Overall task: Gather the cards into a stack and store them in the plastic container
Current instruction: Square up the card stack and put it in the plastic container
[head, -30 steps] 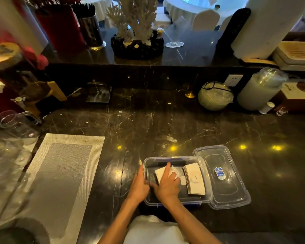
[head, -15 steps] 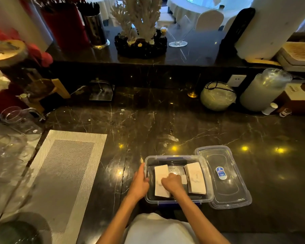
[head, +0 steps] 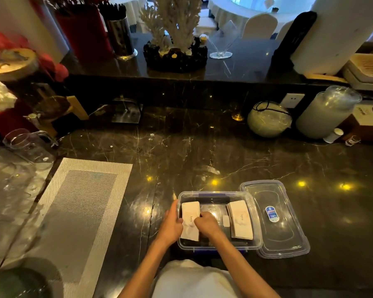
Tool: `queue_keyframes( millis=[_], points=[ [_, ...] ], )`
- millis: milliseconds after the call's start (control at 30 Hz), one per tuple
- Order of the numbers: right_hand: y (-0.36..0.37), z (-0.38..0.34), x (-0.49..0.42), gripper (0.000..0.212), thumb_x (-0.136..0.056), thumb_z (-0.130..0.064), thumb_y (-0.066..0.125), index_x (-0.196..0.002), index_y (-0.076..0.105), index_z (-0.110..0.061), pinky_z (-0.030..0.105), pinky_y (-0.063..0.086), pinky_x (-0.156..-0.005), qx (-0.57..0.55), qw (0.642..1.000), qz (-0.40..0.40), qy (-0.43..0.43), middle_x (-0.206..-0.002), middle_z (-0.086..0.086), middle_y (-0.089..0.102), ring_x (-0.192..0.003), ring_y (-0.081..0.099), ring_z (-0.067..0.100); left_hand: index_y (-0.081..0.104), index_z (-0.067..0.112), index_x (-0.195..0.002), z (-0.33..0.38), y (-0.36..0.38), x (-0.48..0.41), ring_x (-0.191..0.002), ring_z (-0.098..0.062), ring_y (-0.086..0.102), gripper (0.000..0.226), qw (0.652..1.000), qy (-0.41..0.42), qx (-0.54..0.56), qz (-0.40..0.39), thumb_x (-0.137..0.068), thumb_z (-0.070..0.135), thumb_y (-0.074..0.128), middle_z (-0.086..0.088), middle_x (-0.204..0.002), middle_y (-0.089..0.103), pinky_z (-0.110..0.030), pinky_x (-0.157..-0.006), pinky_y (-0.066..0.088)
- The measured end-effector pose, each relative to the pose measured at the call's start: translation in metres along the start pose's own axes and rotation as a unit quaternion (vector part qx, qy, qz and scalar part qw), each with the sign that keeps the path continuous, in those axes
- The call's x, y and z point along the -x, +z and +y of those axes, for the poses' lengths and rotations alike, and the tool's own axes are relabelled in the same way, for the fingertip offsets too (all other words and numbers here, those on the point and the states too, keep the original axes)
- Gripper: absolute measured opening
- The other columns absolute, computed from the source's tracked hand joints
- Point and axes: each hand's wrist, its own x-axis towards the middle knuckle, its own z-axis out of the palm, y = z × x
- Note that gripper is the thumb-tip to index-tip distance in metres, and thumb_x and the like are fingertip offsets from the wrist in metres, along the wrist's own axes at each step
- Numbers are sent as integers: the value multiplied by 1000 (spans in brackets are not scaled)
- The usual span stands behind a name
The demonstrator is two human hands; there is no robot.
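A clear plastic container (head: 254,214) sits open on the dark marble counter near the front edge. Inside it lie two stacks of white cards printed "love": a left stack (head: 190,214) and a right stack (head: 241,220). A small white tag (head: 226,221) lies between them. My left hand (head: 170,225) grips the container's left wall, thumb on the left stack's edge. My right hand (head: 207,224) is inside the container with fingers curled against the left stack's right edge. The container's clear lid (head: 274,218) lies upside down just to the right.
A woven grey placemat (head: 78,211) lies to the left. Glass pitchers (head: 28,147) stand at the far left. Along the back are a round bagged bundle (head: 268,119), a wrapped stack of cups (head: 327,112) and a raised ledge with a coral ornament (head: 174,39).
My right hand went from lying flat on the left cards to curling beside them, and the left stack now lies straight along the container's left side. My left hand stayed on the wall.
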Motion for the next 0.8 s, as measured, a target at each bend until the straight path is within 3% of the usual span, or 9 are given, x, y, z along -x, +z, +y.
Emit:
queue_keyframes(
  millis=[100,233,400,533,700,800],
  points=[
    [1,2,-1,31,-97,-18,51,-125,60,-9,26,51,-79,-9,1000,3,-2,-131,14,63,-121,60,28,29,31,-143,1,1,1,-124,-15,48,67,1000,6,1,-2,-91,-3,51,-9,-137,51,-18,-73,53],
    [2,1,2,34,-98,-17,50,-129,58,-9,35,53,-93,-24,999,-28,-15,-132,13,62,-122,60,29,30,30,-145,0,1,0,-128,-22,50,68,1000,-2,8,3,-90,-5,51,-10,-135,53,-33,-90,54],
    [0,5,1,33,-97,-16,49,-128,58,-6,37,56,-94,-50,998,-26,-4,-129,15,64,-119,61,29,28,33,-145,1,1,2,-128,-19,48,67,1000,1,-1,0,-92,0,51,-8,-134,51,-30,-86,53],
    [1,8,3,34,-97,-18,48,-127,58,-7,38,55,-93,-69,997,-43,-10,-127,15,64,-115,62,28,30,31,-146,0,0,2,-126,-22,52,65,1000,4,-4,0,-93,0,50,-10,-132,52,-44,-94,55],
    [3,13,3,33,-97,-21,50,-126,59,-10,39,55,-96,-66,997,-43,-26,-127,13,64,-112,62,24,29,31,-147,0,-1,3,-127,-22,51,64,1000,5,3,-5,-93,6,53,-10,-133,51,-46,-97,54],
    [2,12,4,32,-96,-21,51,-125,59,-10,36,54,-93,-55,997,-46,-39,-128,13,64,-110,61,23,30,28,-147,2,-1,5,-125,-21,53,64,1000,0,6,-14,-92,7,55,-9,-132,53,-35,-92,56]
  ],
)
